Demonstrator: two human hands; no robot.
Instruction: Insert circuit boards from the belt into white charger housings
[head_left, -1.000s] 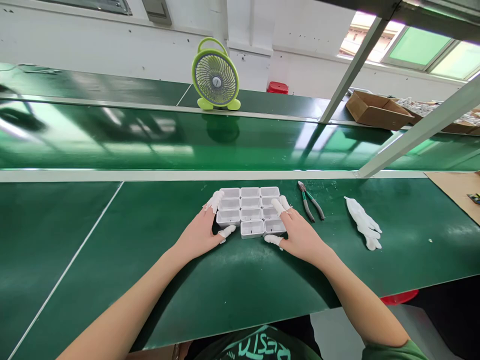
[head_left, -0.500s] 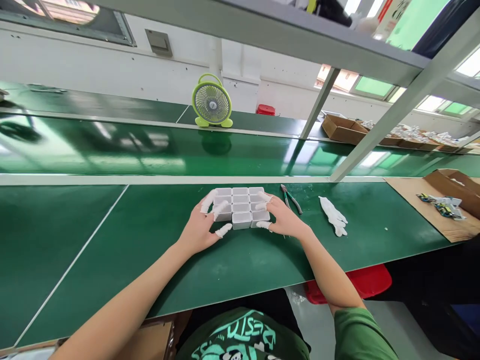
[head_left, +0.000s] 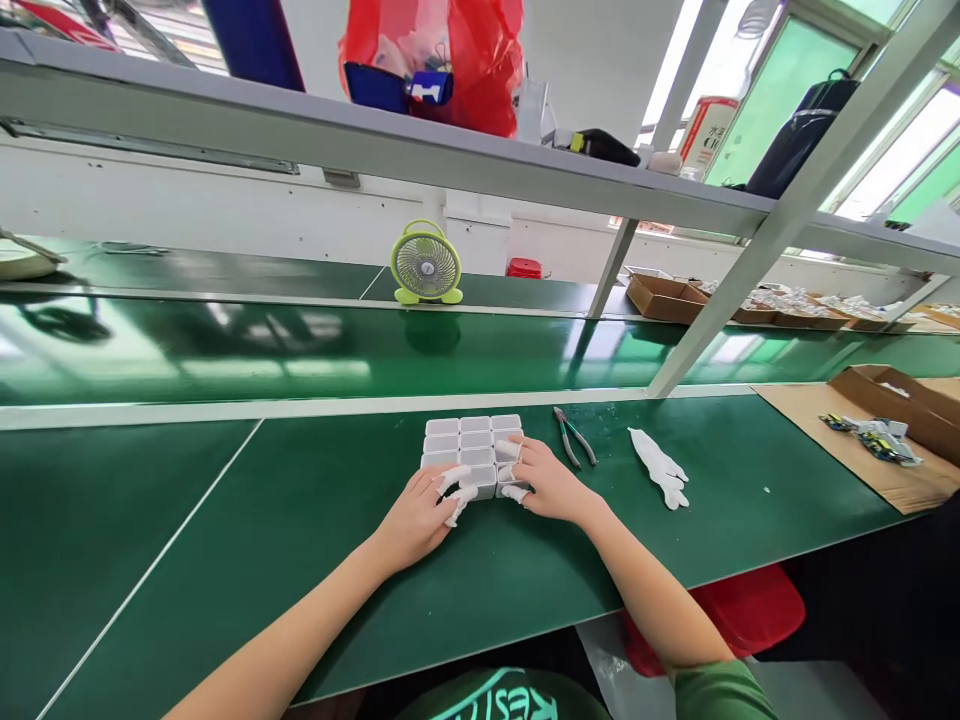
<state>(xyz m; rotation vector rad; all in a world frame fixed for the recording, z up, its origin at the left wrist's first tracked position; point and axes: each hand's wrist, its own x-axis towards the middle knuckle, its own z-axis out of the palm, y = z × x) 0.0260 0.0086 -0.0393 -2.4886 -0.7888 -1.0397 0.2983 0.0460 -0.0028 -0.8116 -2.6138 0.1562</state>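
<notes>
White open-topped plastic boxes stand side by side in a tight block of rows on the green workbench. White finger cots cover several of my fingertips. At the block's front left corner, my left hand has its thumb and fingers bent close together against a front box, which they largely hide. My right hand curls round the front right corner, thumb at the front face and fingers over the box there. To the right lie green-handled pliers and a white glove.
A grey shelf post rises from the bench's back edge. The overhead shelf carries a red bag. Behind the bench stands a green fan. Cardboard with small electronic parts lies at right, a red stool below.
My left hand has moved from the block's left side to its front left corner, its fingers drawing closer together. My right hand stays at the right side. The camera view has tilted upward.
</notes>
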